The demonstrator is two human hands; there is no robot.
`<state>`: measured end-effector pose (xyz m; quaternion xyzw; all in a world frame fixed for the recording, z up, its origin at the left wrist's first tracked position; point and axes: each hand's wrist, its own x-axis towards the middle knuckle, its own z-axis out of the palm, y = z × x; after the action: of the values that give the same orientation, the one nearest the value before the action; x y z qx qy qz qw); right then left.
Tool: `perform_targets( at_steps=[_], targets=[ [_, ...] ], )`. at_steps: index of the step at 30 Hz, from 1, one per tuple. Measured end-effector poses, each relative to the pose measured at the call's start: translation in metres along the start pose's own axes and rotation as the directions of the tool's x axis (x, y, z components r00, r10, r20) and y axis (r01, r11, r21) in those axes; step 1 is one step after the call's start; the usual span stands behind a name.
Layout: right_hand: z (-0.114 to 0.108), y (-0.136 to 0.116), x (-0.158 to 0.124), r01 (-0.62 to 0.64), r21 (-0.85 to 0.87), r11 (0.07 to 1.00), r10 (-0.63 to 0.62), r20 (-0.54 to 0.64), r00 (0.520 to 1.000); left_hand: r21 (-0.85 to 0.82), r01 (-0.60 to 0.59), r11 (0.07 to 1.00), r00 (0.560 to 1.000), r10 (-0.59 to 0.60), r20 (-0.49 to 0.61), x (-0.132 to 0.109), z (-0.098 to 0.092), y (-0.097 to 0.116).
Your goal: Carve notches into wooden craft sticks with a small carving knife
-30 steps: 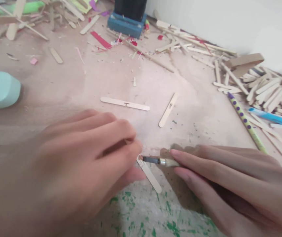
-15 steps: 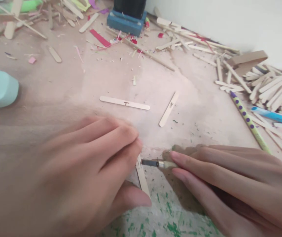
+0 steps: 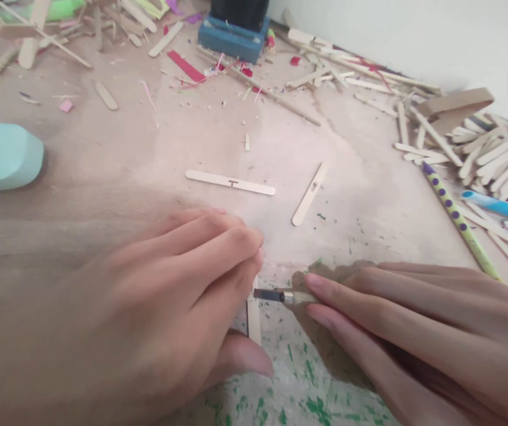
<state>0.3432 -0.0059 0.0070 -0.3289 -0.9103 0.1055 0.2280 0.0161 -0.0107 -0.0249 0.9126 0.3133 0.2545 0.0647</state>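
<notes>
Right hand (image 3: 407, 331) closed in a pinch: thumb and index finger grip the pale handle of a small carving tool (image 3: 275, 295), no gap left between digits and handle. Its dark flat blade points left, the tip meeting a craft stick (image 3: 253, 319) near the left fingertips; depth of contact, if any, cannot be told. Left hand (image 3: 187, 290) arched low, fingers bunched together over the far part of that stick, thumb lying alongside its near end; the hold is closed on the wood, though the underside of the fingers is hidden. Stick lies lengthwise between the hands, on the worktable (image 3: 116, 142), close to green paint marks (image 3: 318, 408). Beyond the hands: one notched stick (image 3: 209, 177) with a dark T-like mark at mid-length, set nearly crosswise; to its right, a slanted stick (image 3: 304, 205) with a small mark near its centre. Further right, a dotted pencil (image 3: 452, 210), yellow-green with purple spots, beside a blue tube (image 3: 500, 205) and a heap of craft sticks (image 3: 505, 163). Far left, a mint-coloured rounded object (image 3: 5, 157); at back, a blue block (image 3: 234, 40) beneath something black.
</notes>
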Motion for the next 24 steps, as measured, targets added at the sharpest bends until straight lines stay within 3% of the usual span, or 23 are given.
perform_targets(
  at_steps=[6, 11, 16, 24],
  targets=[
    [-0.005, -0.002, 0.003, 0.010, -0.078, 0.997, -0.010, -0.005, 1.000, 0.003, -0.031, 1.000, 1.000, 0.031, -0.002, 0.014, 0.001, -0.004],
    [-0.016, 0.002, 0.010, 0.069, -0.112, 0.991, -0.057, 0.111, 0.992, -0.022, -0.028, 0.999, 1.000, 0.028, 0.010, 0.015, 0.000, -0.004],
    [-0.016, 0.005, 0.011, 0.098, -0.133, 0.986, -0.082, 0.126, 0.989, -0.048, -0.015, 0.999, 1.000, 0.015, -0.004, 0.015, -0.003, -0.004],
    [-0.006, 0.009, 0.002, 0.001, -0.118, 0.993, -0.005, -0.034, 0.999, -0.046, 0.030, 0.999, 0.999, -0.028, 0.044, 0.010, -0.012, -0.015]
  ],
)
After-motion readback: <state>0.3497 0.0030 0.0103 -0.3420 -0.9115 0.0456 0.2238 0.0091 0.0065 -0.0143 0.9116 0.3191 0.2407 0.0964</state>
